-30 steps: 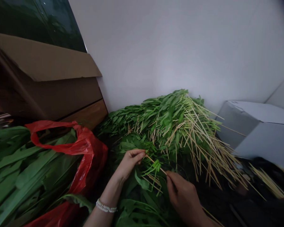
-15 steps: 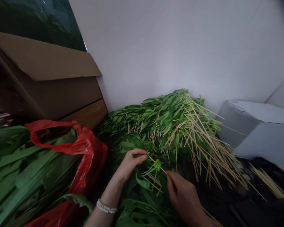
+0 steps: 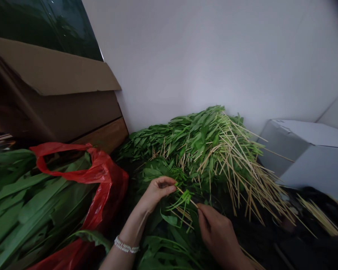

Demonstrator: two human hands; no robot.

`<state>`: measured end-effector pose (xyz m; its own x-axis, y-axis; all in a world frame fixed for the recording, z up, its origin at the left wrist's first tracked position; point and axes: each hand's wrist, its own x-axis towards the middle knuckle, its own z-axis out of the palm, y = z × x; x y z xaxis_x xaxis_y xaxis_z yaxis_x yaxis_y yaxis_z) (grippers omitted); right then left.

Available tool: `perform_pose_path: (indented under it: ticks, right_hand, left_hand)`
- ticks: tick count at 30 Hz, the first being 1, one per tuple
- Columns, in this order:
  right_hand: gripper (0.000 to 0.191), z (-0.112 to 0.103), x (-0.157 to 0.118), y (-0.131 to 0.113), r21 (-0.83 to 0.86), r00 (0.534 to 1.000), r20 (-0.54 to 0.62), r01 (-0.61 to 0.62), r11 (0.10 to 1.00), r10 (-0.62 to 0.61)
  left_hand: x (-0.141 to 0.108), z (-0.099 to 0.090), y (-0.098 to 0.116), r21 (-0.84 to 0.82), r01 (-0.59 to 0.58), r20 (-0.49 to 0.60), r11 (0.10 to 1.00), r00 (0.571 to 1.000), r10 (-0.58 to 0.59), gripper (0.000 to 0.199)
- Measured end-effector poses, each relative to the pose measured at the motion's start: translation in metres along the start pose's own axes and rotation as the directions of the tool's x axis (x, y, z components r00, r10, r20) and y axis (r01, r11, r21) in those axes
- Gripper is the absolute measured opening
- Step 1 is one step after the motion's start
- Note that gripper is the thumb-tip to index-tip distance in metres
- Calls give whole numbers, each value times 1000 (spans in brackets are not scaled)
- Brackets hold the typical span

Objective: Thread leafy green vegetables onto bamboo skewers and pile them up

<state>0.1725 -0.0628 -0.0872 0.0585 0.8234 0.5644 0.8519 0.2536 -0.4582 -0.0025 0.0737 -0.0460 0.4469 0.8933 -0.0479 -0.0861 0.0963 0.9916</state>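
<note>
Through the head camera I found a thin stick (image 3: 194, 204) near the lower centre of the frame, spanning the gap between the two hands. Its long axis ran aslant, from an upper-left end to a lower-right end. The left hand (image 3: 157, 193) had thumb and forefinger pinched together at the upper-left end; whether a scrap of greenery also sat in that pinch I could not tell. The right hand (image 3: 217, 229) gripped the lower-right end between thumb and fingers, with no visible gap; the part inside the grip was hidden from me. A small cluster of green stems (image 3: 187, 196) sat on the stick about midway, to the lower right of the left fingertips and the upper left of the right ones, so neither hand was clearly nearer. Beyond, at centre, I noted a heap of leaves (image 3: 183, 137); a red bag (image 3: 112, 180) stood at lower left, apart from the left hand.
</note>
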Motion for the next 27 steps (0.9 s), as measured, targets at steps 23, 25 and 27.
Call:
perform_pose_path:
  ticks: [23, 25, 27]
  right_hand:
    - [21, -4, 1, -12, 47, 991, -14, 135, 990, -134]
    - [21, -3, 1, -12, 47, 989, -4, 145, 988, -145]
    - [21, -3, 0, -12, 42, 988, 13, 151, 988, -152]
  left_hand:
    - [-2, -26, 10, 135, -182, 65, 974, 983, 175, 37]
    - [-1, -17, 8, 334, -279, 47, 900, 959, 280, 26]
    - [1, -8, 4, 562, -406, 141, 721, 906, 400, 19]
